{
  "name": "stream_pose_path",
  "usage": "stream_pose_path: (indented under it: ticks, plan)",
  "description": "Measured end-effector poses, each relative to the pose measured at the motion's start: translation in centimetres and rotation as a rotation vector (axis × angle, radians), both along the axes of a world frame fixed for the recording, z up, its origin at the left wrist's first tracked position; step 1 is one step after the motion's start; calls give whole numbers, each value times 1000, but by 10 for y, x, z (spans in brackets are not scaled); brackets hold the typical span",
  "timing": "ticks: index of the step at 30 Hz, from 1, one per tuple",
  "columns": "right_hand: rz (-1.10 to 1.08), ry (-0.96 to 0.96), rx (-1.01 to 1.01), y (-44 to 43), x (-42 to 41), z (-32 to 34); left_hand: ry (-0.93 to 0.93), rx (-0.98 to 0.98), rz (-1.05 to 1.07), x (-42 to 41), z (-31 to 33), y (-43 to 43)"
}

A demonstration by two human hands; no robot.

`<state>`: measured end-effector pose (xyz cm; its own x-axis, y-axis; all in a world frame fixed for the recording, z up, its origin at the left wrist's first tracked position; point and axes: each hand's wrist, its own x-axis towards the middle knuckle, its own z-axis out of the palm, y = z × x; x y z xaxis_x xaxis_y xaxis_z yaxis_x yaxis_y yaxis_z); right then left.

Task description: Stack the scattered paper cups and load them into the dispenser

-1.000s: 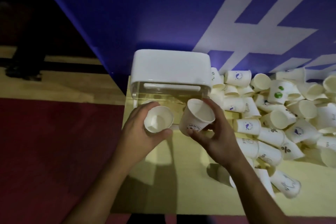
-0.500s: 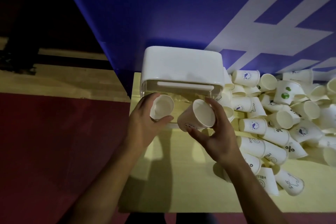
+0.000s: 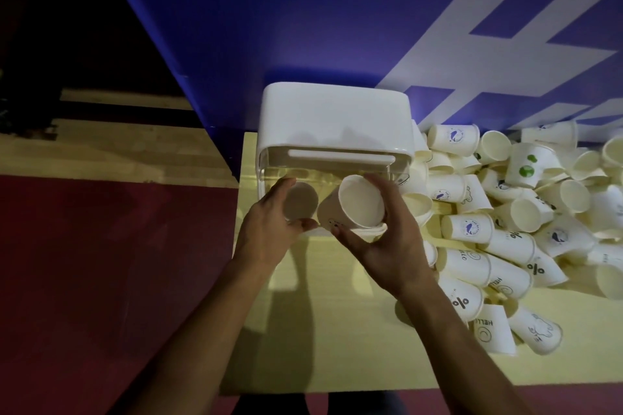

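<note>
Cup nesting in front of the dispenser

Holding one paper cup (image 3: pixel 301 200) in the left hand (image 3: pixel 269 232), just in front of the dispenser (image 3: pixel 337 118) toward its left end, with fingers and thumb curled round the wall. Showing one round end of it to the camera, too dim for telling mouth from base. Gripping a second cup (image 3: pixel 357 205) in the right hand (image 3: pixel 387 246), also just in front of the dispenser near its middle, pinching it between thumb on the near side and fingers over the far side, mouth tilted up toward the camera and base pointing at the first cup. Holding the two close together, touching or nearly so; not possible to tell which.

Judging the step as sliding one cup into the other. Doing it well probably meaning lining up both cups along one axis before pushing, aiming base squarely at mouth, squeezing lightly to avoid crushing the thin rim, and easing in until snug without jamming.

Reaching in with both forearms from the side of the table (image 3: pixel 337 330) opposite the dispenser, wrists angled in toward each other. Leaving the heap of loose cups (image 3: pixel 526 212) lying to the right of the dispenser, many on their sides, not yet stacked. Making out no cups through the dispenser's clear front, with glare leaving that unsure.
</note>
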<state>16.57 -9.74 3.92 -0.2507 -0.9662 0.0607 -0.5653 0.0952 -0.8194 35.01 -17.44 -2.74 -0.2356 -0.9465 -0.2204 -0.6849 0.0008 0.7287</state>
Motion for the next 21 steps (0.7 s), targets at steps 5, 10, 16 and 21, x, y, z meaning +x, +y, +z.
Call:
stream_pose_path:
  ticks: [5, 10, 16, 21]
  plan:
    - [63, 48, -95, -24, 24, -4, 37, 52, -20, 10, 2, 1]
    - [119, 95, -77, -35, 40, -18, 294, 53, 149, 23, 16, 11]
    - [145, 264, -105, -38, 47, -49, 417, 75, 289, 12, 33, 12]
    - [154, 254, -64, -33, 48, -58, 235, 43, 198, 11, 17, 7]
